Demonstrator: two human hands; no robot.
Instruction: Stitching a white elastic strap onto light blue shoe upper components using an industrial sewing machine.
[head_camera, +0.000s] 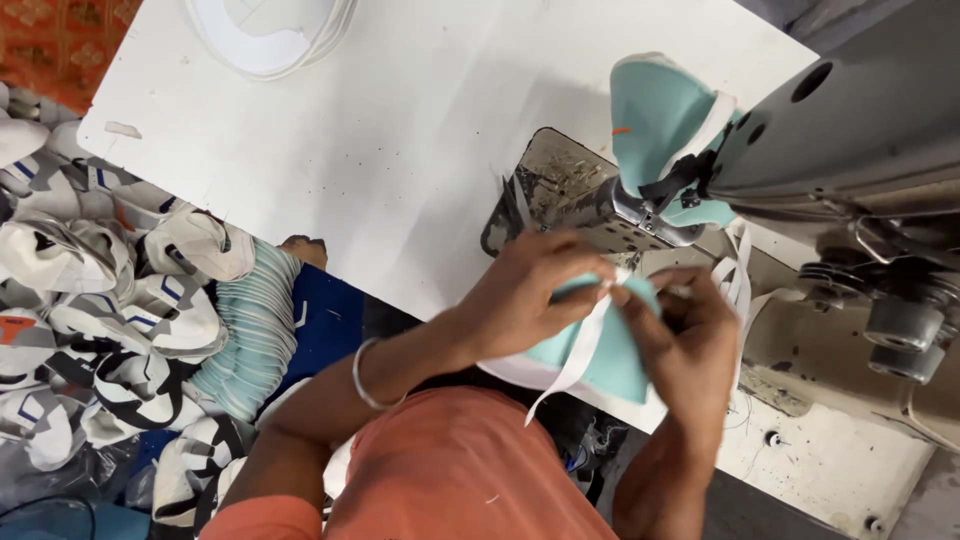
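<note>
— What is in the worker's hands at the white table (400, 130)?

— The left hand (530, 290) and right hand (690, 325) pinch a teal fabric piece (615, 365) and a white tape strip (575, 355) between the fingertips, just before the sewing machine (860, 130).

— And around them?

— Another teal piece (655, 115) sits at the machine's arm; a stack of teal pieces (250, 330) lies left, beside heaped black-and-white shoe uppers (110, 300).

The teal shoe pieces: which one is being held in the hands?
The teal piece with white tape, pinched by both hands; the other teal piece sits on the sewing machine.
</note>
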